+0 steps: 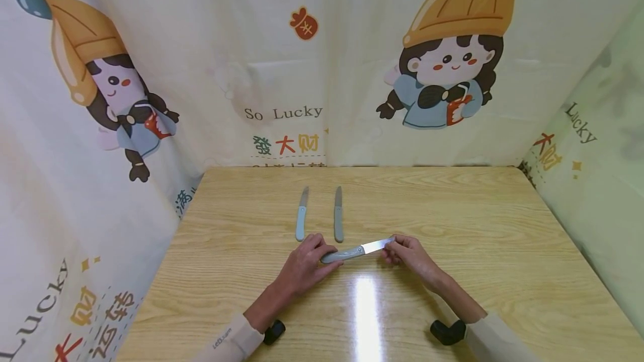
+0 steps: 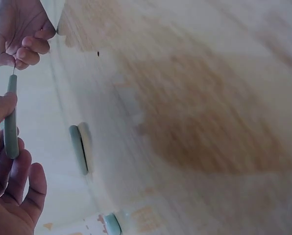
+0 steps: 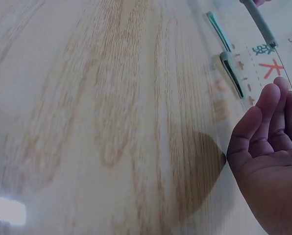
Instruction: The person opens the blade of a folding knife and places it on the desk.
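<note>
A folding knife with a grey-green handle [image 1: 344,255] is held above the table between both hands, its blade [image 1: 374,246] unfolded and pointing right. My left hand [image 1: 305,264] pinches the handle's rear end between thumb and fingers. Near the tip, my right hand [image 1: 410,256] pinches the blade with thumb and fingers. In the left wrist view the same handle [image 2: 11,117] appears edge-on. Beyond the hands, a light blue knife [image 1: 301,222] and a grey knife [image 1: 339,222] lie on the table side by side, blades unfolded and pointing away.
The wooden table [image 1: 453,200] reaches back to a printed curtain [image 1: 362,71], which also hangs at both sides. A bright reflection crosses the tabletop in front of the held knife. Black wrist devices [image 1: 448,332] sit under both forearms.
</note>
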A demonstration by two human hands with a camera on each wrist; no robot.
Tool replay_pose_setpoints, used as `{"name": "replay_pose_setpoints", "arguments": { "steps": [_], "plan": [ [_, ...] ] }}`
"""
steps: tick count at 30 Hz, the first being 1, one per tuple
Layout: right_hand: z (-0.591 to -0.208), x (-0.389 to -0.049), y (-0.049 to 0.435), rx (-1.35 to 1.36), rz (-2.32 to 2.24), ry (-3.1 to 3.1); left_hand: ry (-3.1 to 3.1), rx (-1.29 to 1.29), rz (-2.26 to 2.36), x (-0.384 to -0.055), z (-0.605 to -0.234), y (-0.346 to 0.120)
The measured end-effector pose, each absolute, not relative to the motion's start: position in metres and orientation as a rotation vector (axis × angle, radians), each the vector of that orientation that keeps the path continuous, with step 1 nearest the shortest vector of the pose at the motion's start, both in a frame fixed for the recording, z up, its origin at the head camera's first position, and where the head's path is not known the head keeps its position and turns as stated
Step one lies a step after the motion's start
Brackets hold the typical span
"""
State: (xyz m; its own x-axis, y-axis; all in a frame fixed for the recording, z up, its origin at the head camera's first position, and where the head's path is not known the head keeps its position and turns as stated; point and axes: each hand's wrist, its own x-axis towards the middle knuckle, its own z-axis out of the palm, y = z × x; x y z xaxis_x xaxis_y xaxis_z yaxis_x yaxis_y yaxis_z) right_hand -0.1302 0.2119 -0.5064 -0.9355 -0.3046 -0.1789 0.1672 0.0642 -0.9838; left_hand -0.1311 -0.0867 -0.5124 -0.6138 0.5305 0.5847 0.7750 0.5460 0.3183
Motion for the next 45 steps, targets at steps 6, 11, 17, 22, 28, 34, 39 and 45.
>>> {"name": "replay_pose_setpoints", "arguments": {
  "steps": [6,11,17,22,28,34,39,45],
  "plan": [
    [-0.506,-0.129,0.211,-0.120,-1.965,1.991,-2.379,-1.022,-0.837,-0.128,-0.512,-0.083],
    [-0.507,-0.128,0.208,-0.170,-1.989,1.925,-2.405,-0.964,-0.980,-0.123,-0.512,-0.077],
    [-0.512,-0.127,0.196,-0.334,-1.928,1.817,-2.468,-0.837,-1.232,-0.116,-0.510,-0.064],
    [-0.514,-0.127,0.184,-0.416,-1.954,1.772,-2.530,-0.697,-1.445,-0.109,-0.509,-0.051],
    [-0.513,-0.130,0.180,-0.379,-2.023,1.777,-2.509,-0.632,-1.655,-0.107,-0.510,-0.042],
    [-0.509,-0.132,0.178,-0.267,-2.060,1.846,-2.492,-0.644,-1.752,-0.109,-0.508,-0.038],
    [-0.501,-0.138,0.176,-0.240,-2.051,1.924,-2.524,-0.613,-1.760,-0.110,-0.506,-0.037],
    [-0.492,-0.153,0.179,-0.150,-1.897,2.225,-2.591,-0.520,-1.757,-0.107,-0.507,-0.041]
  ]
}}
